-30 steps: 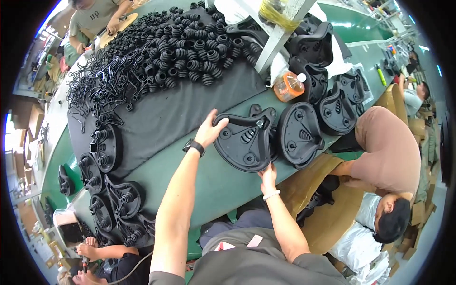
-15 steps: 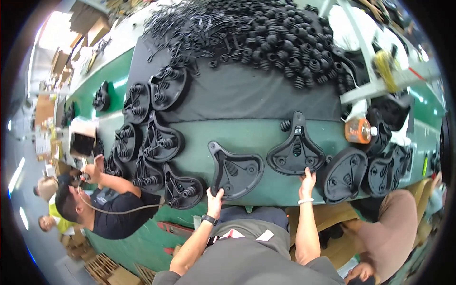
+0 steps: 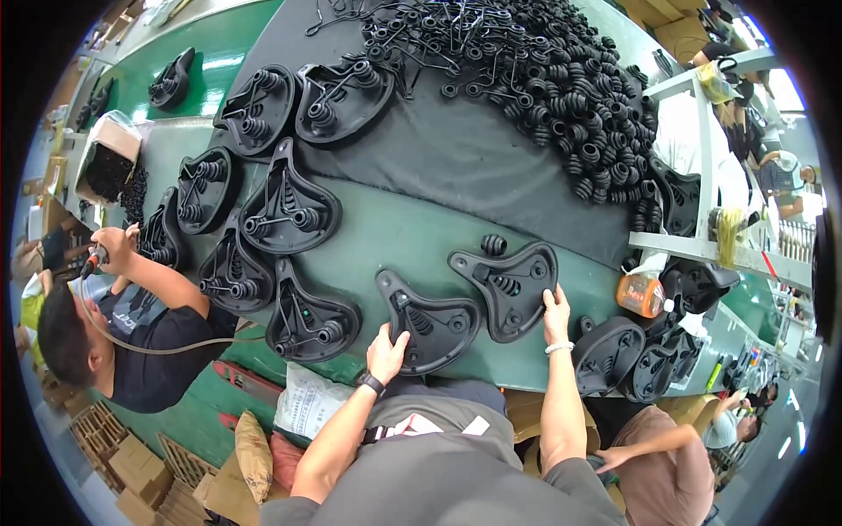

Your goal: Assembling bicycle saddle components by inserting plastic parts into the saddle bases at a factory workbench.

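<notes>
Two black bicycle saddles lie with their undersides up at the table's front. My left hand (image 3: 387, 352) is closed on the left edge of the nearer saddle (image 3: 441, 327), fingers hidden under it. The other saddle (image 3: 516, 298) is turned, its nose pointing left, and my right hand (image 3: 555, 316) grips its right edge with the thumb on top. Neither of these saddles has a wire frame fitted. Just behind the right one sits a small black coil spring (image 3: 493, 245).
Saddles with wire frames and springs (image 3: 311, 316) stand at the left; bare saddles (image 3: 610, 351) lie at the right. A black cloth (image 3: 412, 167) bears heaped springs (image 3: 596, 131) and wire frames. An orange bottle (image 3: 640, 294) stands right. Co-workers sit on both sides, the left one holding a hosed tool (image 3: 94, 260).
The right saddle has turned anticlockwise and come closer to the left one, my right hand moving with it. My left hand keeps its hold. The view has swung round.
</notes>
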Tool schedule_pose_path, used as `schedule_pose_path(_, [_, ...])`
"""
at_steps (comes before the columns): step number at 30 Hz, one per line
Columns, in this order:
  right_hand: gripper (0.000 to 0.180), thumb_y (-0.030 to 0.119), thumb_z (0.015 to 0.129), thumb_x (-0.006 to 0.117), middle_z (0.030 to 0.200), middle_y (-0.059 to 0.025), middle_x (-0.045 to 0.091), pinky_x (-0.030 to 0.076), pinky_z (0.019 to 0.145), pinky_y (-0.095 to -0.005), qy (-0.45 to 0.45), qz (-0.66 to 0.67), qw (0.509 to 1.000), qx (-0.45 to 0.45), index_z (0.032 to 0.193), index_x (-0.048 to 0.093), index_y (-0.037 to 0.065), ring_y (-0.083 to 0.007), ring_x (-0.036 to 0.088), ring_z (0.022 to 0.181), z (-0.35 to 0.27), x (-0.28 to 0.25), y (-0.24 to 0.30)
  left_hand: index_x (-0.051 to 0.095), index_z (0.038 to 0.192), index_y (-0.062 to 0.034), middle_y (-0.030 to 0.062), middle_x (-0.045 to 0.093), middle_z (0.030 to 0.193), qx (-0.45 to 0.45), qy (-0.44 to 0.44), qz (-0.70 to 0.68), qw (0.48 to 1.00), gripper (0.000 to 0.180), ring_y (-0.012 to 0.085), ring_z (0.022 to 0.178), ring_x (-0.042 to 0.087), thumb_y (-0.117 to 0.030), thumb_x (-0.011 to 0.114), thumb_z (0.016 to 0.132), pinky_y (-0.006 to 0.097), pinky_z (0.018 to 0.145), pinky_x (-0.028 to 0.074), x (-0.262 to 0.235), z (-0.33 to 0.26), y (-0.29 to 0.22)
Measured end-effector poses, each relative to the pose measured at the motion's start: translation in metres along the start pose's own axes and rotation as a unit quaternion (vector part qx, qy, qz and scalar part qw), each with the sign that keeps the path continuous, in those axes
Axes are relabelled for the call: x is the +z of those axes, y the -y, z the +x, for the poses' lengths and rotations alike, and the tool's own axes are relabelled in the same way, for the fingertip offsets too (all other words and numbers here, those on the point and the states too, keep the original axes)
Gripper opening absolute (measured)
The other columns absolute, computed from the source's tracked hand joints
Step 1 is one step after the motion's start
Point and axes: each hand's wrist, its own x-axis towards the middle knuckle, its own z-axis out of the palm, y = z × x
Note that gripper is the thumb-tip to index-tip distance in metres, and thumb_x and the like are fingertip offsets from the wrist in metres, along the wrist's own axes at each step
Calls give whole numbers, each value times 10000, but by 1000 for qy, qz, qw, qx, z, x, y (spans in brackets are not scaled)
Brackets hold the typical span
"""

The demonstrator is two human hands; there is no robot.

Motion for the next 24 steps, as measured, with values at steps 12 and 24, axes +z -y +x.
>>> schedule_pose_path(12, [393,165,847,699,1212,-191,641,469,982,-493,-170,-403,819,-372,1200,650,-1,-365,628,1093,-8,30,86,397,1430,90,299,436,1458,31,-165,-72,983,698,438,1345,454,-236,728,910,445,1131,372,8,-17,2])
schedule_pose_path(24, [422,245,779,802,952,-115,723,559,779,-332,374,-160,908,-100,1113,706,5,-177,684,830,12,146,162,417,1501,-15,152,572,1281,46,105,-254,960,541,238,1115,613,-301,545,1060,330,940,507,33,93,-193])
